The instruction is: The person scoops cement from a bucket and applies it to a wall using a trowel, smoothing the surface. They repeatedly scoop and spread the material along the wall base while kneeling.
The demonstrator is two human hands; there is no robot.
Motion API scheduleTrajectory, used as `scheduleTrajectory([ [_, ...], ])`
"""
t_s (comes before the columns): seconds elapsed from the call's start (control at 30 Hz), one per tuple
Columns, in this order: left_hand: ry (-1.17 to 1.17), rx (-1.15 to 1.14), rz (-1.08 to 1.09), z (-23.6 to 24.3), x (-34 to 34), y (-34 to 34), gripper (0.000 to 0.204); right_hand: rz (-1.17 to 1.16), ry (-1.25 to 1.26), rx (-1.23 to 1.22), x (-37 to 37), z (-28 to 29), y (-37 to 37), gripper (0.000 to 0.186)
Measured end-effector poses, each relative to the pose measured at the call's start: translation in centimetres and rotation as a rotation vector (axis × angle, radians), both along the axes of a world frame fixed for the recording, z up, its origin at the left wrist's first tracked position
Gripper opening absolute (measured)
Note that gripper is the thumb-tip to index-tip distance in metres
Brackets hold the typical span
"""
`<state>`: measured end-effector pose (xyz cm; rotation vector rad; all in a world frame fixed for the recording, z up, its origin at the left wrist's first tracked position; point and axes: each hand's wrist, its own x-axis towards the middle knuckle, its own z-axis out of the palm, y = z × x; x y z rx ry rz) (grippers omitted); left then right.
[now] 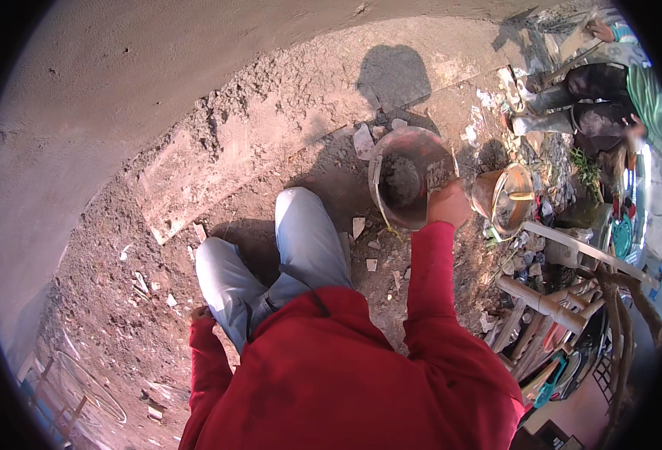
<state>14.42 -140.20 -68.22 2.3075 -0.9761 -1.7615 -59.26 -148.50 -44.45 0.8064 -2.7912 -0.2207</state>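
Observation:
My right hand (447, 204), in a red sleeve, is closed at the right side of a worn bucket (403, 178) with grey material in its bottom. I cannot make out whether its fingers grip the rim or something inside. A second, smaller orange-stained bucket (510, 201) with a yellowish handle stands just right of it. My left hand (202, 313) is low at the outer side of my bent left leg, mostly hidden, so its fingers are unclear.
A plastered wall (68, 90) curves along the left and top, with a dirty board (173, 195) along its base. Another person's legs and boots (571, 112) are at upper right. Wooden poles (541, 304) are piled at lower right. Rubble (371, 265) litters the ground.

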Motion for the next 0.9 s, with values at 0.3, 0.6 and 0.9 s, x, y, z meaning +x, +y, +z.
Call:
scheduleTrajectory([
  [0.3, -0.157, 0.115, 0.194, 6.4, -2.7, 0.7, 0.023, -0.029, -1.123, -0.558, 15.0, -10.8, -13.4, 0.024],
  [0.6, -0.041, 0.070, 0.267, 7.4, 0.2, 3.1, 0.022, -0.268, -1.060, -0.623, 19.4, -23.2, -16.8, 0.027],
  [0.9, -0.157, 0.093, 0.243, 12.3, -3.4, -3.3, 0.022, -0.274, -0.747, -0.755, 13.7, -29.1, -32.1, 0.023],
])
